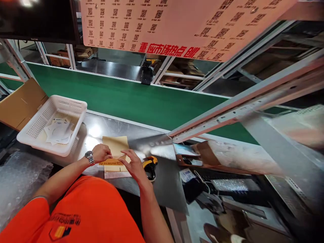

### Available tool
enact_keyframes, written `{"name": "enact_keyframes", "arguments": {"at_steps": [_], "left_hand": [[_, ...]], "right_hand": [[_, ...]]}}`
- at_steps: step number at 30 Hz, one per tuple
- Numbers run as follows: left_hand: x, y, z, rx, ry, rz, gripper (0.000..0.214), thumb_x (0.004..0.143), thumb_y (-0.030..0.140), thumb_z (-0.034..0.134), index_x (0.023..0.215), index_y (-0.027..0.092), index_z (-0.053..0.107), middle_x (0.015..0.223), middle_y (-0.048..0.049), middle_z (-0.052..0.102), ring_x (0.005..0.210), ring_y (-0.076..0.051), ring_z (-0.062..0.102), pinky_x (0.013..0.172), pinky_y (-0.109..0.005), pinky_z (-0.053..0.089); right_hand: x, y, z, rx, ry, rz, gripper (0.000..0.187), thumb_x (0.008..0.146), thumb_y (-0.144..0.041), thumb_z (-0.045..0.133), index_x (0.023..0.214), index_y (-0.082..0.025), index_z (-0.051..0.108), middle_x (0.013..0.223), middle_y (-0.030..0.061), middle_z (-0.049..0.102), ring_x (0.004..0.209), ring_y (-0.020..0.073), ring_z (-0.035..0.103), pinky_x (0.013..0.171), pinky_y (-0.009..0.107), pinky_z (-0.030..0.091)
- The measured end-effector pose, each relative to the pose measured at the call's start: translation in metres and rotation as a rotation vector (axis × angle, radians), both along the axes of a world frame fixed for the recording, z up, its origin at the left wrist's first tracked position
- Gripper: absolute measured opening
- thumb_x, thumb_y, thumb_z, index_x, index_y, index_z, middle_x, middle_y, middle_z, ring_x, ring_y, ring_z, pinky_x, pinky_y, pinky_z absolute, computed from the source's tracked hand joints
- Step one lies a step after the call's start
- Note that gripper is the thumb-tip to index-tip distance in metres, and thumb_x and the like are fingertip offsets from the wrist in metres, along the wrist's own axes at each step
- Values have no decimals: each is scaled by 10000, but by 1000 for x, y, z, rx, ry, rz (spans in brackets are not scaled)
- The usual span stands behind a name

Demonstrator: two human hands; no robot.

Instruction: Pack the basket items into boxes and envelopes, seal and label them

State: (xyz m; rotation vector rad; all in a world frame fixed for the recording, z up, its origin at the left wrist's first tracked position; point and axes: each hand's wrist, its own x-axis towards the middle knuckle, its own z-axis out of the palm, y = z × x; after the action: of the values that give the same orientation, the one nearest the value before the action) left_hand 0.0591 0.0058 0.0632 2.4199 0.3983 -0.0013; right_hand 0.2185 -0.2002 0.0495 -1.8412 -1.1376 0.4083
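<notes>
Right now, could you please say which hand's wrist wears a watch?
The left hand: a silver watch circles its wrist, whereas the right hand has none.

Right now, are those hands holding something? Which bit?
The left hand and right hand touch the tan packet at its yellow strip; gripping or pressing, I can't tell.

Well beyond and above the right hand (pixel 133 165), the pink board (pixel 182 20) carries thick red characters (pixel 169 49), among them 应市场热点; the last is hard to make out. Around them stand rows of black square codes (pixel 115 12), their captions too small to read. Between the left hand (pixel 101 153) and the right hand, the orange strip (pixel 112 162) bears marks too unclear to read. Also unreadable: the screen's (pixel 35 20) small name, far beyond the left hand, and the dark lettering (pixel 66 219) on the shirt (pixel 101 209), nearer than both hands.
</notes>
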Motion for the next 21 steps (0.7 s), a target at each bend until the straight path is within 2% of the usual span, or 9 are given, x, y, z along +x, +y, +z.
{"name": "enact_keyframes", "arguments": {"at_steps": [2,4,5,7,10,13,16,18,21], "left_hand": [[1,2,1,-55,-8,99,256,913,368,932,786,177,818,866,-49,791,812,-185,685,764,-283,458],[1,1,1,-114,4,155,409,874,479,966,725,168,747,805,-28,751,740,-159,622,701,-265,402],[1,0,1,-139,20,161,476,852,538,974,699,169,713,772,-16,727,710,-150,589,677,-262,373],[2,-6,0,-172,57,154,574,814,630,973,658,177,658,705,6,671,668,-138,532,650,-263,320],[2,-13,-2,-205,67,173,599,860,664,910,643,187,619,649,25,609,643,-133,494,644,-265,301],[-3,-12,-4,-151,-12,312,504,965,537,813,661,194,603,659,18,604,654,-137,504,655,-265,320],[-9,-9,-6,-4,-115,436,395,999,387,749,683,201,601,696,-3,633,683,-150,540,674,-272,349],[-11,-13,-8,80,-156,411,345,1013,336,713,707,204,625,727,-19,660,699,-159,571,680,-274,380],[-10,-30,-10,140,-144,197,289,1021,321,719,761,200,693,777,-39,708,730,-169,635,687,-274,435]], "right_hand": [[-10,1,-9,142,32,-278,631,848,-669,878,1300,-241,773,1362,162,756,1275,335,708,1133,534,582],[-22,4,-19,183,202,-431,765,764,-761,901,1284,-225,734,1332,169,755,1196,328,733,1052,529,625],[-27,7,-23,162,331,-422,773,742,-804,893,1222,-220,732,1243,151,775,1079,304,753,957,491,649],[-37,14,-29,87,561,-283,739,717,-870,867,1042,-221,733,993,85,781,840,241,728,783,403,631],[-43,20,-35,18,669,-110,693,724,-901,835,845,-229,716,730,8,697,683,190,648,711,348,567],[-40,20,-43,-22,653,-142,700,689,-911,833,807,-229,726,672,0,693,640,187,633,697,344,545],[-37,21,-49,-77,631,-243,719,637,-942,799,732,-238,690,599,2,666,592,194,618,647,340,516],[-37,26,-53,-79,635,-259,685,648,-916,784,717,-244,668,590,-1,655,582,192,611,624,334,506],[-39,34,-60,-8,659,-217,574,691,-794,805,754,-240,673,658,-7,673,627,189,631,637,329,536]]}}
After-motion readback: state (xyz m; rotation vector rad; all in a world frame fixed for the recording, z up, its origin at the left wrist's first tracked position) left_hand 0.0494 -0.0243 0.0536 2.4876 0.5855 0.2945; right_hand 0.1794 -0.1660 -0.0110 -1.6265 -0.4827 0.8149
